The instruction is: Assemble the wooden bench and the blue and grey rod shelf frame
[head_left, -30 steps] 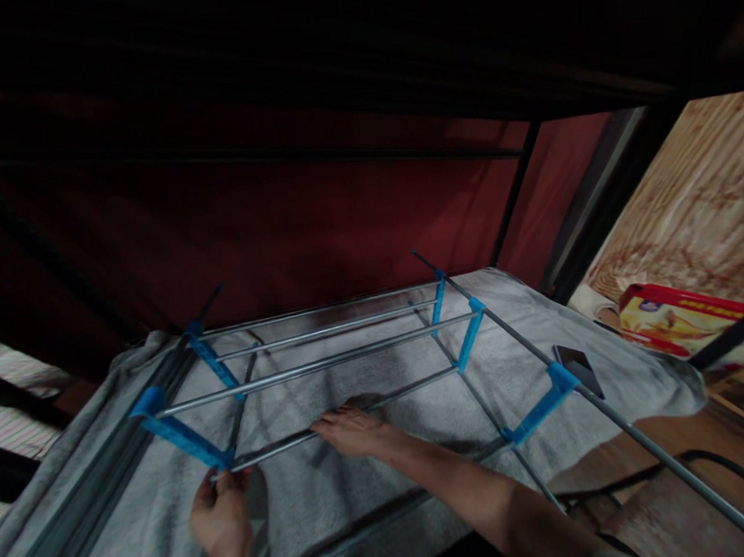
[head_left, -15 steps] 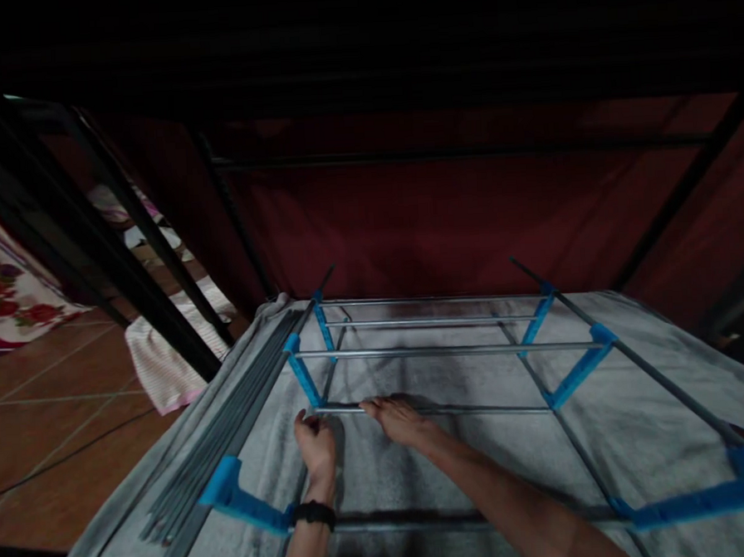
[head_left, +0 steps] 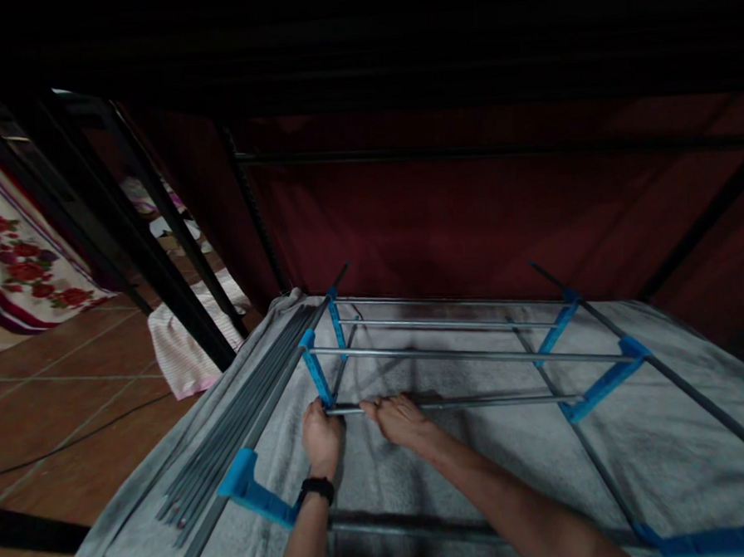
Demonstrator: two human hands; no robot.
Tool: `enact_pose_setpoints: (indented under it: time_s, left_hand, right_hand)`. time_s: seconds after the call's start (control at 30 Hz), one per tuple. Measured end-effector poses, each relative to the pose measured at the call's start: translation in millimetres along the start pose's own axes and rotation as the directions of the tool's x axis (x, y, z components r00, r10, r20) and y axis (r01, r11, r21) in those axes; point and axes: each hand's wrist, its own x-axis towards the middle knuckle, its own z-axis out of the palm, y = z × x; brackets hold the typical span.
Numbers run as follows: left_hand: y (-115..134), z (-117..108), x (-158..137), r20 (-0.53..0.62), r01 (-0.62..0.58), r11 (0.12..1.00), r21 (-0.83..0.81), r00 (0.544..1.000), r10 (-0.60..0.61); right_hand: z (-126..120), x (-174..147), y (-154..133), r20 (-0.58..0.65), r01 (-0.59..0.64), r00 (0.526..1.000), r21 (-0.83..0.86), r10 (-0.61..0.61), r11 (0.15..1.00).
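A frame of grey metal tubes and blue plastic brackets lies on a grey blanket [head_left: 507, 471]. My left hand [head_left: 321, 439], a dark band on its wrist, is closed at the lower end of a blue bracket [head_left: 316, 369], where a cross tube meets it. The fingertips are partly hidden behind the joint. Just to the right, my right hand [head_left: 398, 420] grips that lower metal tube [head_left: 491, 402] from above. An upper tube [head_left: 463, 354] runs across behind it. Nearer to me, another blue bracket [head_left: 252, 492] sits beside my left wrist.
Several loose grey tubes [head_left: 242, 418] lie along the blanket's left side. Black metal posts [head_left: 151, 240] stand at the left, and a dark red cloth [head_left: 456, 224] hangs behind. A striped cloth [head_left: 189, 354] and a cable [head_left: 81, 439] are on the tiled floor.
My left hand has moved up to the bracket's lower end and closed there. My right hand stays on the tube. The view has shifted, moving the scene slightly rightward.
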Motion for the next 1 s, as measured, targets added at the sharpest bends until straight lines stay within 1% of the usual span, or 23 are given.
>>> enact_pose_setpoints:
  time_s: [0.2, 0.33, 0.43, 0.6, 0.8, 1.0]
  left_hand:
    - [-16, 4, -1, 0.032, -0.069, 0.997, 0.016, 0.997, 0.069]
    - [-20, 8, 0, 0.025, -0.064, 0.998, -0.017, 0.998, 0.064]
    - [-21, 8, 1, 0.025, -0.061, 0.998, -0.021, 0.998, 0.061]
    - [-23, 10, 2, 0.022, -0.052, 0.998, -0.020, 0.998, 0.052]
    - [-26, 13, 4, 0.028, -0.033, 0.999, -0.029, 0.999, 0.034]
    - [-28, 14, 5, 0.036, -0.017, 0.998, -0.055, 0.999, 0.019]
  right_hand:
    - [8, -6, 12, 0.008, -0.071, 0.997, 0.000, 0.071, 0.997]
    - [11, -10, 20, 0.004, -0.122, 0.993, -0.016, 0.122, 0.992]
    - [10, -10, 23, -0.004, -0.115, 0.993, -0.011, 0.115, 0.993]
    - [14, -5, 19, 0.032, -0.089, 0.996, -0.019, 0.089, 0.996]
    - [20, -2, 16, 0.011, -0.130, 0.991, -0.013, 0.130, 0.991]
    - [20, -3, 15, 0.029, -0.129, 0.991, 0.000, 0.129, 0.992]
